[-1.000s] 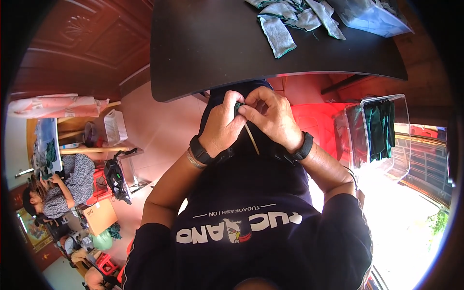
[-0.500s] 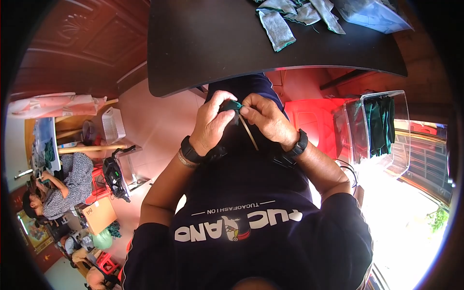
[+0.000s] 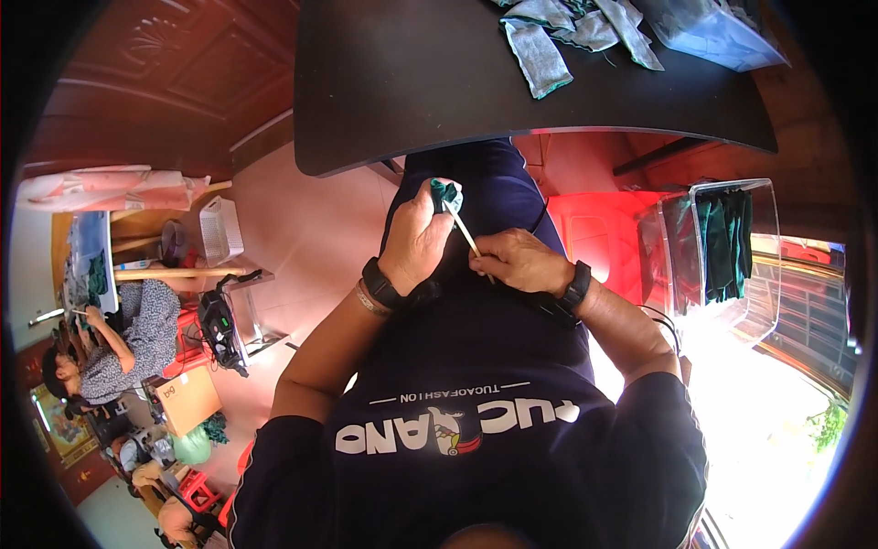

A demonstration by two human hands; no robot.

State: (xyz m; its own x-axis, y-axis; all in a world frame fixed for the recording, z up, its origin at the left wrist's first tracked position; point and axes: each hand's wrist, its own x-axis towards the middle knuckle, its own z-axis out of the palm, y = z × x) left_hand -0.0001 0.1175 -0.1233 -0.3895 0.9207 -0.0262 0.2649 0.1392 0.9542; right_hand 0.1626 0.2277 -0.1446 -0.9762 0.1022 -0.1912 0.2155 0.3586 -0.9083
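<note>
Fingers on both my hands are closed: my left hand (image 3: 413,242) is clamped on a small green cloth piece (image 3: 443,195), my right hand (image 3: 518,260) on a thin pale stick (image 3: 463,229). Biggest around me is the dark table (image 3: 412,91) ahead, then a red chair (image 3: 599,236) to my right. Near that chair, a clear bin (image 3: 652,252) holds dark green pieces (image 3: 724,242) side by side. Grey-and-green strips (image 3: 538,59) lie on the tabletop. My cloth piece sits above my lap, near the table's edge. Slimmest, the stick slants up to the cloth; whether its tip goes inside, I can't tell.
</note>
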